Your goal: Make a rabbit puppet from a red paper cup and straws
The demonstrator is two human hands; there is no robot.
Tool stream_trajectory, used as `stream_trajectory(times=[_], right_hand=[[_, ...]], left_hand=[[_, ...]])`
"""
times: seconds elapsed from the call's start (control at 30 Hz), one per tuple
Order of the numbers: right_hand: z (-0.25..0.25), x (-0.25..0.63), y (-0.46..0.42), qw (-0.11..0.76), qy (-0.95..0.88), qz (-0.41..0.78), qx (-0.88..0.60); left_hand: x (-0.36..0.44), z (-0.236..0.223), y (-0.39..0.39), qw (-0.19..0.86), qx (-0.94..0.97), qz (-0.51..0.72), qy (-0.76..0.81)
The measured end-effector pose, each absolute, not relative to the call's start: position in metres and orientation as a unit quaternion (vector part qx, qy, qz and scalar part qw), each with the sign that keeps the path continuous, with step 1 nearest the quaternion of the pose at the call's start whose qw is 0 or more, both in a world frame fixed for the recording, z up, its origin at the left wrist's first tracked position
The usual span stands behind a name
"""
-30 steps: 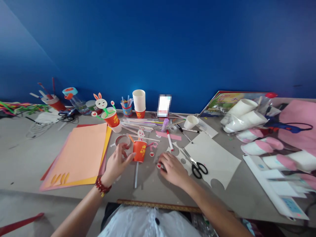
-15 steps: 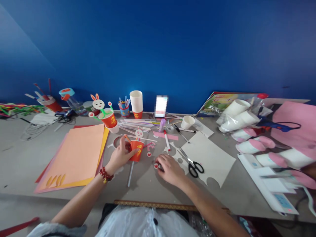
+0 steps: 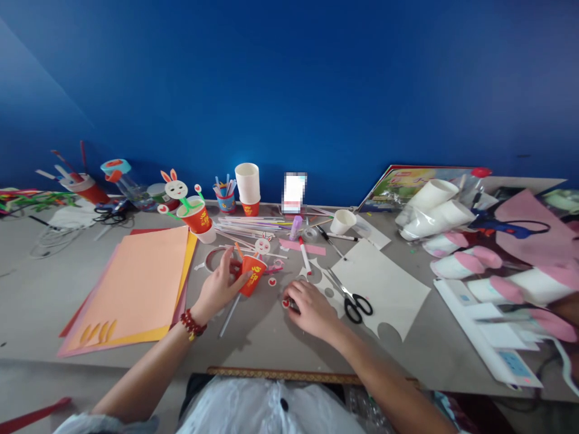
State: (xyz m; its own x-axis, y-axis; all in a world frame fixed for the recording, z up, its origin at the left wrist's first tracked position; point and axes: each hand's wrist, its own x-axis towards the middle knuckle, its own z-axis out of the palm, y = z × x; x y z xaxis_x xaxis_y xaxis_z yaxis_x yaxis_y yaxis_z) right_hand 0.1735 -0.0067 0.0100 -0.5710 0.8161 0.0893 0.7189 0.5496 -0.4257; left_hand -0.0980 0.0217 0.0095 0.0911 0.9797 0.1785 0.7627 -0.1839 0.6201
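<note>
My left hand (image 3: 220, 288) is closed round a small orange paper cup (image 3: 252, 273) with a straw (image 3: 230, 307) through it and a paper rabbit head (image 3: 262, 245) on top; the cup now leans to the right. My right hand (image 3: 309, 308) rests on the grey table (image 3: 271, 337), fingers pinched on a small red-and-white paper piece (image 3: 286, 302). Another red-and-white piece (image 3: 272, 281) lies just beyond it. Black scissors (image 3: 353, 301) lie on a cut white sheet (image 3: 384, 286) right of that hand.
Orange and yellow paper sheets (image 3: 136, 283) lie to the left. A finished rabbit cup (image 3: 194, 214), stacked white cups (image 3: 248, 184), loose straws (image 3: 253, 224), a red marker (image 3: 304, 255) and a tape ring (image 3: 212, 260) stand behind. White and pink cups (image 3: 456, 253) crowd the right side.
My left hand closed on the orange cup and tipped it rightward, swinging the straw's lower end to the left. The right hand stayed nearly still on the small piece.
</note>
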Motion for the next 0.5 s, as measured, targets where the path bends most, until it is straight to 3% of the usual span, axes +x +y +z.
stream_trajectory(times=[0.1, 0.17, 0.33, 0.5], right_hand=[[0.011, 0.173, -0.007, 0.154, -0.864, 0.191, -0.44], [0.012, 0.174, -0.006, 0.167, -0.856, 0.21, -0.441], [0.019, 0.175, -0.005, 0.239, -0.776, 0.35, -0.467], [0.019, 0.177, -0.005, 0.358, -0.624, 0.533, -0.445]], left_hand=[[-0.093, 0.025, 0.012, 0.047, 0.753, 0.337, 0.564], [-0.084, 0.037, 0.002, 0.008, 0.785, 0.344, 0.516], [-0.05, 0.046, -0.027, 0.068, 0.877, 0.312, 0.359], [-0.026, 0.04, -0.029, 0.089, 0.874, 0.284, 0.383]])
